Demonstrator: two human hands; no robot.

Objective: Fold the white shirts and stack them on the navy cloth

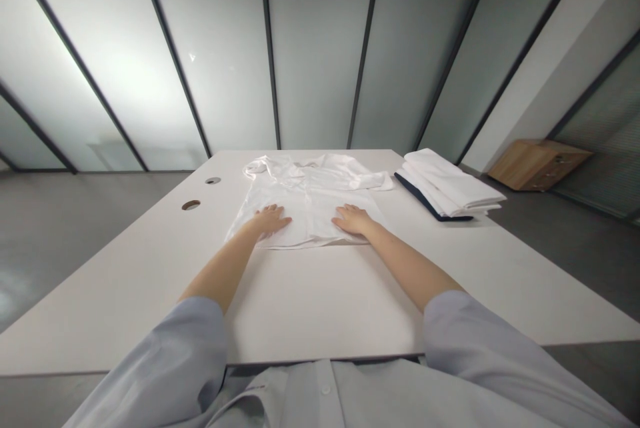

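1. On the white surface (325, 301), a white shirt (310, 195) lies spread flat, rumpled at its far end.
2. Left hand (270, 220) and right hand (353, 219) press palm-down on it, each grip open and flat, grasping nothing.
3. Just right of the shirt sits a folded white stack (450, 183) edged dark navy.
4. Two round cable holes (191, 205) pierce the surface left of the shirt.
5. Farther right, a wooden drawer cabinet (537, 165) stands on the floor (590, 261).

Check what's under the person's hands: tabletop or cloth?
The left hand and right hand lie flat on a white shirt, which lies on a white table. The cloth beneath the palms is covered, so its details cannot be seen.
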